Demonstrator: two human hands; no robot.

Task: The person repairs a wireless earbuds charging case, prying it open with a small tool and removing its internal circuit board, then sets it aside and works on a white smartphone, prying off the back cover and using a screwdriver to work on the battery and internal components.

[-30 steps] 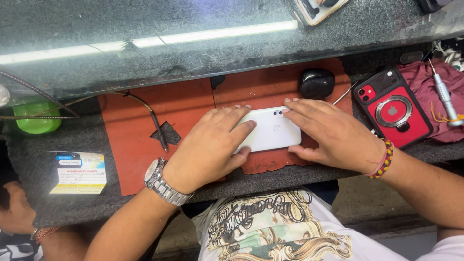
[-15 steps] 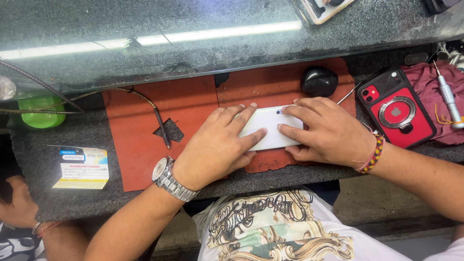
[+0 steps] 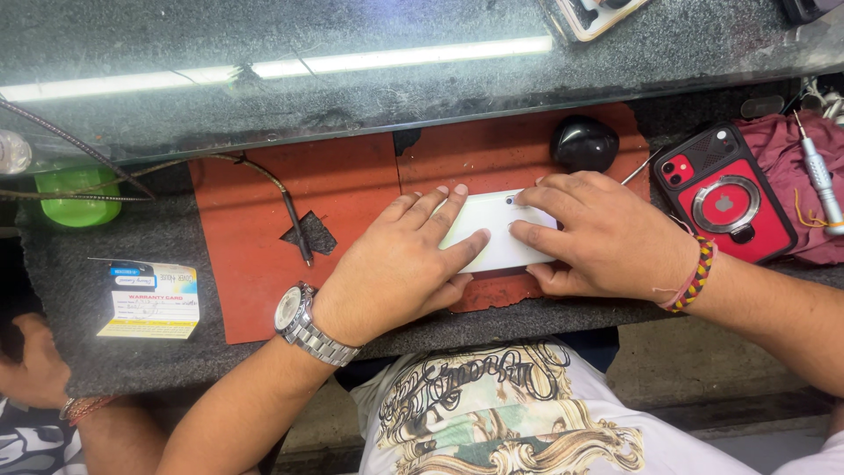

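A white phone (image 3: 498,230) lies back up on a red-brown work mat (image 3: 352,189) at the counter's front. My left hand (image 3: 400,264), with a metal wristwatch, lies flat over the phone's left part, fingers spread on it. My right hand (image 3: 602,233), wearing a braided wristband, grips the phone's right end, fingertips pressing on its back near the camera corner. Both hands hold the phone down on the mat.
A red phone with a ring on its back (image 3: 725,195) rests on a maroon cloth (image 3: 791,154) at the right, beside a grey screwdriver (image 3: 818,171). A black rounded object (image 3: 585,142), a thin black tool (image 3: 294,224), a printed card (image 3: 151,299), a green container (image 3: 77,195). Another person's hand (image 3: 35,369) at bottom left.
The view has shifted a little. Both hands stay on the white phone; my left fingers have slid slightly further over its back.
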